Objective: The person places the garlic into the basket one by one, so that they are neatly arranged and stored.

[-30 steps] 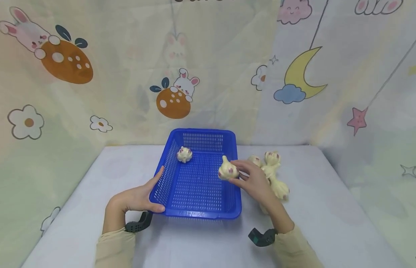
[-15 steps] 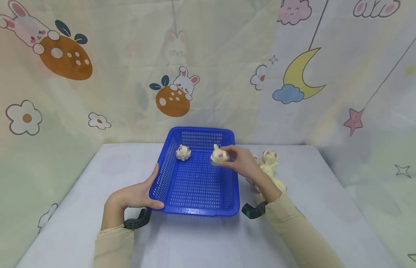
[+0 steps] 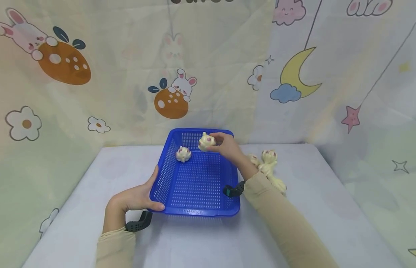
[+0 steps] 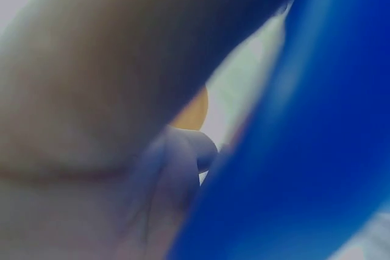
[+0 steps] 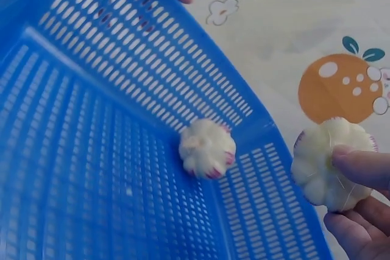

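Observation:
A white garlic bulb (image 3: 206, 142) with purple marks is pinched between the thumb and fingers of my right hand (image 3: 228, 146). It hangs over the far part of the blue plastic basket (image 3: 194, 212). In the right wrist view the held garlic bulb (image 5: 335, 164) shows its base, the thumb pressing on it. A second garlic bulb (image 3: 183, 154) lies inside the basket near the far left corner. My left hand (image 3: 137, 197) grips the basket's near left corner, thumb at the front rim. Blue basket wall (image 4: 286, 144) fills much of the left wrist view beside that hand's blurred fingers.
Several more garlic bulbs (image 3: 269, 169) lie heaped on the white table (image 3: 315, 208) to the right of the basket, partly behind the right forearm. A cartoon-printed cloth (image 3: 221, 74) hangs behind the table.
My right hand has carried the garlic bulb left and away from me, from the basket's right side to its far part. The left hand stays on the basket corner.

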Demonstrator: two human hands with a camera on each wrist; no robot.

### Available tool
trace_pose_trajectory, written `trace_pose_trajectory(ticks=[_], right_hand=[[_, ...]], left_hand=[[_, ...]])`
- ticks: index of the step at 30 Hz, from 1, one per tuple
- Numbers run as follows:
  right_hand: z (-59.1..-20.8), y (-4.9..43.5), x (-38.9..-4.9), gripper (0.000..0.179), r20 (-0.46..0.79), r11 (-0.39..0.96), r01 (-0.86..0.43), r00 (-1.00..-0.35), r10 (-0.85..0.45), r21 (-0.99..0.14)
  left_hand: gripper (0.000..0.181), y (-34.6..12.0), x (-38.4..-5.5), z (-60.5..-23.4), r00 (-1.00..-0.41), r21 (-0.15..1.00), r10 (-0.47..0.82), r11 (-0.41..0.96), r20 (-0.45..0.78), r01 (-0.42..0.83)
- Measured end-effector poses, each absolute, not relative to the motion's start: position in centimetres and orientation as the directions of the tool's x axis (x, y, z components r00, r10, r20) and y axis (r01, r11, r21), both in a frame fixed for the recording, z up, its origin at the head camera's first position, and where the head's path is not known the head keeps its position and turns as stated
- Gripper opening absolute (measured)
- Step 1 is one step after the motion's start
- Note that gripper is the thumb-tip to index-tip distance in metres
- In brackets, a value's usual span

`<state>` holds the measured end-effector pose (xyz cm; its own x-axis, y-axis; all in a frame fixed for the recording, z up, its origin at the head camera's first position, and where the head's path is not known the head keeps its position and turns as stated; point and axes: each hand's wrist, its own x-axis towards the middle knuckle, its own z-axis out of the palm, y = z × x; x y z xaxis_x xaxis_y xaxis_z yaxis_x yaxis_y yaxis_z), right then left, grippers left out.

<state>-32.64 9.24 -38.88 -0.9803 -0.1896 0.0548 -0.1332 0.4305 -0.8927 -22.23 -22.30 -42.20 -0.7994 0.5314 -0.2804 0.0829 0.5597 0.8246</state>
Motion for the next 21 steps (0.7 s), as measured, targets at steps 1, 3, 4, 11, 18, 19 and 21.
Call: trace_pose_trajectory(ticks=[1,3,4,11,18,19,21], right_hand=[[-39.0,8.9,-32.9,0.054,0.046,0.403,-0.119,-0.982,-0.185,-0.907],[-39.2,8.2,-33.5,0.053,0.03,0.371,-0.089,-0.986,-0.164,-0.924],[-39.5,7.9,-33.8,0.053,0.021,0.352,-0.075,-0.988,-0.154,-0.933],[-41.9,6.8,-35.3,0.052,-0.058,0.318,0.029,-0.995,-0.08,-0.947],[-43.3,7.0,-35.8,0.053,-0.082,0.32,0.062,-0.995,-0.05,-0.945],[-43.3,7.0,-35.8,0.053,-0.085,0.321,0.064,-0.995,-0.051,-0.945],[-43.3,6.8,-35.8,0.053,-0.094,0.34,0.07,-0.994,-0.053,-0.938]], left_hand=[[0.135,-22.3,-22.2,-42.1,-0.798,0.826,0.533,0.557,-0.279,0.083],[0.135,-22.3,-22.1,-42.1,-0.8,0.826,0.531,0.558,-0.279,0.082],[0.135,-22.2,-22.1,-42.1,-0.802,0.824,0.528,0.56,-0.279,0.083],[0.135,-22.1,-21.9,-42.2,-0.808,0.818,0.512,0.572,-0.291,0.068],[0.137,-22.1,-21.8,-42.0,-0.815,0.789,0.497,0.609,-0.298,0.083],[0.138,-22.2,-21.8,-41.9,-0.816,0.785,0.497,0.613,-0.293,0.091],[0.138,-22.3,-21.8,-41.8,-0.818,0.783,0.498,0.614,-0.287,0.099]])
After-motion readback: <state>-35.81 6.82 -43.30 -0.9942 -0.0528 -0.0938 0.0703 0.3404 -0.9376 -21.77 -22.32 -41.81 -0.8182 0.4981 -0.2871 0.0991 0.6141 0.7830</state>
